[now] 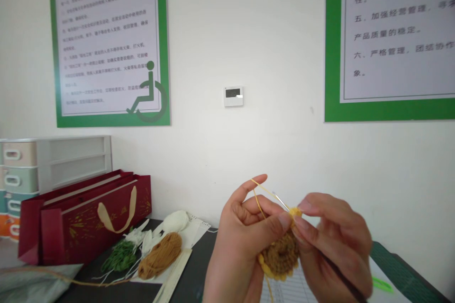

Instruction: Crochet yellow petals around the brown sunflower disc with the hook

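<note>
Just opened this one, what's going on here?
A person is crocheting. Their left hand pinches a round crocheted piece, brown in the middle with a yellow edge, while yellow yarn runs over the raised index finger. Their right hand holds a metal crochet hook to the piece's edge. On the dark table to the left lie a skein of ochre yarn, white yarn and green yarn, beside a red gift bag.
</note>
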`<state>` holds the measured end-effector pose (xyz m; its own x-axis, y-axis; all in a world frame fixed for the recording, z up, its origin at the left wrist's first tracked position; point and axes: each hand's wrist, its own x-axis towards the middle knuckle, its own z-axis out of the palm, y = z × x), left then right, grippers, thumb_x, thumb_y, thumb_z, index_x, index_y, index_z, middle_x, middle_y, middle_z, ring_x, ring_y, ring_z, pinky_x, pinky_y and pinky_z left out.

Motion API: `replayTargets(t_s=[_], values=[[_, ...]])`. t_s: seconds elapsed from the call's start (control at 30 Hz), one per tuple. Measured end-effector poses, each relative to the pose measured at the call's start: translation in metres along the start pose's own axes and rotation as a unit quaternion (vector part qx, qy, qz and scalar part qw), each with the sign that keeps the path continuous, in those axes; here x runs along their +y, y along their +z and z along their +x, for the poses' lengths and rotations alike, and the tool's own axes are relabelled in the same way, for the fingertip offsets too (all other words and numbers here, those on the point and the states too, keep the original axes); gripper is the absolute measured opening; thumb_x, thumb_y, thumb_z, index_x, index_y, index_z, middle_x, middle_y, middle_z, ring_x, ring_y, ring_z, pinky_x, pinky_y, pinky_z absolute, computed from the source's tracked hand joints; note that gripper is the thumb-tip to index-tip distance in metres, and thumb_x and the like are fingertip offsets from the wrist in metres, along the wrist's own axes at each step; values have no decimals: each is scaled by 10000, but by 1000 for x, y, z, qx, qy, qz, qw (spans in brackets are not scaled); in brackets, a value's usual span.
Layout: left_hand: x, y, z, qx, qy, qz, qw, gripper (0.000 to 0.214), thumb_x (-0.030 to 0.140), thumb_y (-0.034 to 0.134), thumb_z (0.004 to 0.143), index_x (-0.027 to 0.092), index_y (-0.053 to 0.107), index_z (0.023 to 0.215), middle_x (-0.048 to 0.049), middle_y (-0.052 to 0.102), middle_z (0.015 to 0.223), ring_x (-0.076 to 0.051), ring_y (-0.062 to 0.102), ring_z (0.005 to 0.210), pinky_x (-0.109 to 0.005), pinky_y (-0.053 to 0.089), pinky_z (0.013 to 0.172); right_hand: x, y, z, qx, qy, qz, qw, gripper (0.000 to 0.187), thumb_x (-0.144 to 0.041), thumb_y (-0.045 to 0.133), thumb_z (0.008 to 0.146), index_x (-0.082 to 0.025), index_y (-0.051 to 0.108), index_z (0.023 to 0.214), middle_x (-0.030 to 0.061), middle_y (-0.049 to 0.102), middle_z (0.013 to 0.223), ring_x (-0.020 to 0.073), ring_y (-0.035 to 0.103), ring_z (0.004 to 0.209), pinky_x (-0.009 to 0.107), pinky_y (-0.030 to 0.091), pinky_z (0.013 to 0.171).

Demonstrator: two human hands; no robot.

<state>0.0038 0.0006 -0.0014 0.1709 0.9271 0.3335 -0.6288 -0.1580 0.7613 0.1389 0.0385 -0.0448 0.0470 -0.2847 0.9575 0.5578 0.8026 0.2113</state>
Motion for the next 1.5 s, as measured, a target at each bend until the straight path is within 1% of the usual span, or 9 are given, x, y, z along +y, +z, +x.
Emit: replayTargets(t_s=[0.2,0.33,0.47,0.67,0.83,0.93,1.07,1.27,1.5], values=[[-5,2,-6,72,172,211,960,718,131,838,772,242,524,1409,37,694,708,-172,644,729,-285,516,730,-15,-11,13,-58,-13,-119,991,228,-39,621,855,-189,652,1024,45,640,923,190,597,833,381,485,752],[3,-1,-7,35,152,214,964,652,101,809,779,242,576,1372,38,682,698,-160,620,690,-258,491,659,-21,-17,17,-51,155,-27,986,115,-129,569,952,-204,644,996,29,645,848,162,598,759,320,470,669],[10,-6,-2,-10,125,154,980,623,61,831,729,184,634,1308,13,704,683,-146,613,675,-246,480,663,-15,-13,16,-12,373,132,918,214,-291,522,1036,-217,659,888,2,582,725,137,562,664,258,458,586],[11,-6,2,-12,94,99,991,587,146,923,676,178,705,1221,5,693,693,-135,603,685,-239,484,677,-9,0,16,-52,490,371,787,323,-415,587,987,-229,507,735,1,541,704,148,519,652,268,510,590],[5,-3,1,5,111,94,989,602,141,929,657,184,715,1218,15,689,701,-135,606,691,-254,490,699,-9,-2,15,-56,381,289,876,142,-276,569,1008,-243,582,871,-1,595,787,137,570,699,256,501,606],[1,-2,0,12,121,105,987,605,103,889,700,178,687,1265,6,708,723,-141,615,701,-261,482,692,-4,-11,13,-84,148,84,982,136,-112,660,917,-240,669,963,3,649,845,148,611,776,296,500,655],[1,-3,-1,-33,0,43,999,634,136,931,656,147,707,1248,-9,710,734,-138,623,653,-280,479,682,2,-16,6,-23,-98,-115,988,266,10,779,755,-235,718,838,-25,682,900,145,617,796,362,485,732],[9,-10,-3,-94,-67,-9,993,594,91,927,631,156,772,1200,-32,703,783,-129,616,695,-266,478,723,-8,-2,13,30,208,263,942,74,-242,610,993,-204,669,969,13,595,730,176,547,667,365,472,595],[19,-15,-2,-134,-40,43,989,545,98,916,669,186,783,1190,-37,696,768,-124,586,703,-233,449,675,-15,-6,22,40,314,324,892,164,-281,530,1023,-214,630,911,-12,505,664,144,499,615,275,444,545]])
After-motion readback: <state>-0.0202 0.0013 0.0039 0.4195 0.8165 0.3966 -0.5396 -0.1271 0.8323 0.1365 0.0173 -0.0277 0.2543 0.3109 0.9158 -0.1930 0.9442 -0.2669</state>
